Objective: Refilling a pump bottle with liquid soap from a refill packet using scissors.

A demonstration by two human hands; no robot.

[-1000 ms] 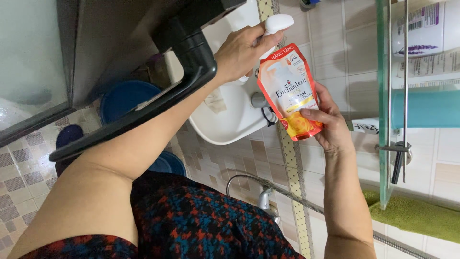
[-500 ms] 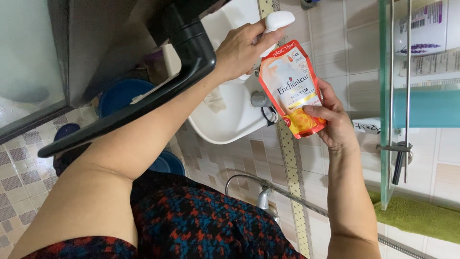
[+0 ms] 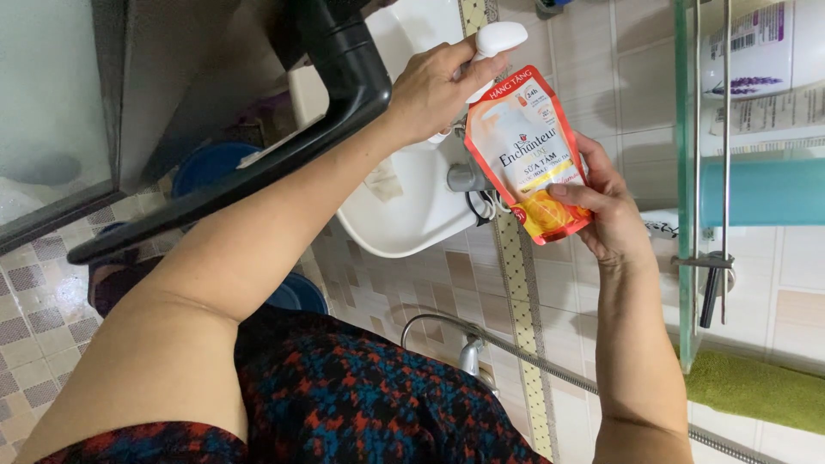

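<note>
Refill pouch (image 3: pixel 526 150): red and white, with an orange flower print at its lower end, held up in front of the tiled wall (image 3: pixel 601 77), between both hands, above and just right of the white washbasin (image 3: pixel 404 206).

Nearest the camera: patterned garment (image 3: pixel 369 404) in red, blue and black, with both bare forearms reaching away from it.

Right hand (image 3: pixel 606 210): fingers closed on the pouch at its lower end, thumb pressed across the orange print, remaining fingers behind the pouch.

Left hand (image 3: pixel 434 86): fingers wrapped around a white pump head (image 3: pixel 498 39), touching the top edge of the pouch. Bottle below the pump head mostly hidden by the hand.

Black bar (image 3: pixel 258 163): crossing the view diagonally over the left forearm, close to the lens.

Beyond the hands: washbasin mounted on the wall, chrome tap (image 3: pixel 464 178) just left of the pouch. Flexible metal hose (image 3: pixel 524 352) running along the wall below the basin.

Far left: chequered floor tiles (image 3: pixel 34 335) and a blue basin (image 3: pixel 210 167).

Far right: glass shelf (image 3: pixel 687 172) on chrome rails, carrying a teal cylinder (image 3: pixel 765 191) and a white bottle (image 3: pixel 756 51). Green towel (image 3: pixel 756 391) below the shelf.
</note>
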